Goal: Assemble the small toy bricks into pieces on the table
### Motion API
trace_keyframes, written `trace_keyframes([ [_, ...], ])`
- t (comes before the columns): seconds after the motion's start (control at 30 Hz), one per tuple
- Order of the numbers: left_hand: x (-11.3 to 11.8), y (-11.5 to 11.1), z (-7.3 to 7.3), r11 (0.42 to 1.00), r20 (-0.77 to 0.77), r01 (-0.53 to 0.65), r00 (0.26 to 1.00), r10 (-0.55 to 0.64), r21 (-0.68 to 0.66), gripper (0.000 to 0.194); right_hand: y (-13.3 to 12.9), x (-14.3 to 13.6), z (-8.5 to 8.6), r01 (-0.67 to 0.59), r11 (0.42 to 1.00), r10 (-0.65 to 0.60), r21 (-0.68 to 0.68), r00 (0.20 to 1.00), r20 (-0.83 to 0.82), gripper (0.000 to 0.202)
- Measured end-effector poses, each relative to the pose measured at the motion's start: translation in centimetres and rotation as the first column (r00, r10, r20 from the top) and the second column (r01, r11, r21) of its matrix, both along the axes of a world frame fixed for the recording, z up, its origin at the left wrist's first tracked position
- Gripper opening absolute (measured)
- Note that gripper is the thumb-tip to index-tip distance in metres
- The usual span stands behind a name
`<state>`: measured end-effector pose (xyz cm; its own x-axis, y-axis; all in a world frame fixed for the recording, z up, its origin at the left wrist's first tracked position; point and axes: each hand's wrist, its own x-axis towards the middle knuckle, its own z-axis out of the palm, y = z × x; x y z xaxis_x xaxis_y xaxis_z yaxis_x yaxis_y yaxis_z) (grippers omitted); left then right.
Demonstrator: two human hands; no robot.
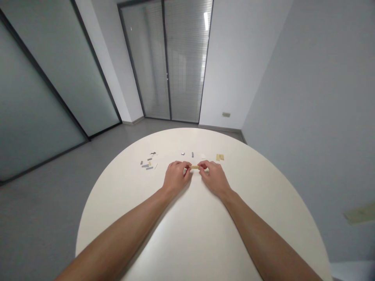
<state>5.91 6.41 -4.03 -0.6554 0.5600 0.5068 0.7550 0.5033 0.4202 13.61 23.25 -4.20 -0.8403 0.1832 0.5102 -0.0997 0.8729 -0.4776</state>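
Between my hands, a small tan strip [195, 167], which looks like a toy building-brick piece, is held level just above or on the table; I cannot tell which. My left hand [177, 174] pinches its left end between thumb and fingers. At the other end, my right hand [213, 175] grips it the same way. The fingertips cover both ends of the strip. Just beyond the hands lie a small grey piece [192, 154], a tiny dark-and-silver part [183, 153] and a white piece [203, 156].
Several small grey, white and tan pieces [147, 166] are scattered left of my hands, with black bits [153, 153] behind them. Flat tan pieces [220, 157] lie to the back right. Everything rests on a round white table [187, 234]. Glass doors [166, 78] and walls stand beyond.
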Motion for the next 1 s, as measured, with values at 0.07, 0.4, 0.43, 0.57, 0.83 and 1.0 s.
trace_keyframes([
  [0.07,0.0,-0.01,0.06,1.0,0.003,-0.003,1.0,0.003,-0.001,0.017,-0.01,0.02,0.0,0.001,1.0,-0.001,-0.001,1.0,0.005,0.013],
  [0.4,0.11,-0.04,0.23,1.0,-0.003,0.007,1.0,-0.007,-0.014,0.015,-0.21,0.16,0.31,-0.001,1.0,0.001,0.0,1.0,-0.002,0.014],
  [0.43,0.12,-0.06,0.28,1.0,-0.004,0.007,1.0,-0.007,-0.017,0.014,-0.23,0.17,0.31,0.002,1.0,-0.002,-0.003,1.0,-0.004,0.014],
  [0.57,0.22,-0.14,0.42,1.0,-0.006,0.007,1.0,-0.007,-0.007,0.015,-0.25,0.2,0.27,0.006,1.0,-0.006,-0.015,1.0,0.0,0.014],
  [0.83,0.23,-0.13,0.3,1.0,-0.015,0.003,1.0,-0.003,-0.003,0.014,-0.17,0.13,0.12,0.003,1.0,-0.003,-0.011,1.0,-0.021,0.015],
  [1.0,0.32,-0.12,0.44,1.0,-0.01,-0.009,1.0,0.009,-0.004,0.013,-0.2,0.16,0.12,0.001,1.0,-0.001,0.0,1.0,-0.026,0.013],
])
